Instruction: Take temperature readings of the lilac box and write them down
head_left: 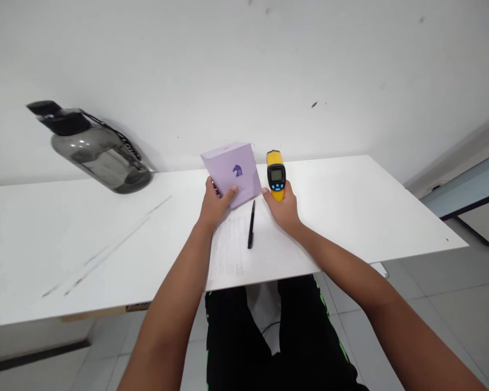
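My left hand [217, 202] is closed on a light purple box [244, 174] with a dark horse-head emblem, its thumb on the front face. The box is tilted above the table. In my right hand [284, 210] is a yellow and black infrared thermometer [276, 176], held by its handle, its small grey screen and blue buttons towards me. My right thumb is close to the box's lower right corner; I cannot tell if they touch. Between my hands a black pen [251, 225] lies on a white sheet of paper [228, 255] with faint writing.
A grey see-through water bottle [106, 155] with a black lid stands on the left of the white table [118, 244], near the wall [228, 70]. The table's front edge runs just above my legs. Grey floor tiles [427, 277] show at the right.
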A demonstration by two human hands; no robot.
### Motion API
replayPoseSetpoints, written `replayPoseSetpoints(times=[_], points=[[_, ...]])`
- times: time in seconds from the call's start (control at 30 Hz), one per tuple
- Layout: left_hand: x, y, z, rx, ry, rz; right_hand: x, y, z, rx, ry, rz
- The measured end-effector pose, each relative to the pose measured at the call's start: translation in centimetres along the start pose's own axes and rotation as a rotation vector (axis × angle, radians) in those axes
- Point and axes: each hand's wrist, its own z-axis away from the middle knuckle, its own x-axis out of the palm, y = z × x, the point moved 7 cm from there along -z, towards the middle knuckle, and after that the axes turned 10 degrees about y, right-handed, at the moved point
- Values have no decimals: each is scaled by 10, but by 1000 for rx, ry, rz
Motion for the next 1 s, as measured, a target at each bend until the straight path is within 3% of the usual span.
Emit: replayPoseSetpoints(times=[1.0], points=[[0,2,1,-18,-5,-4,2,0,2,5,-21,26]])
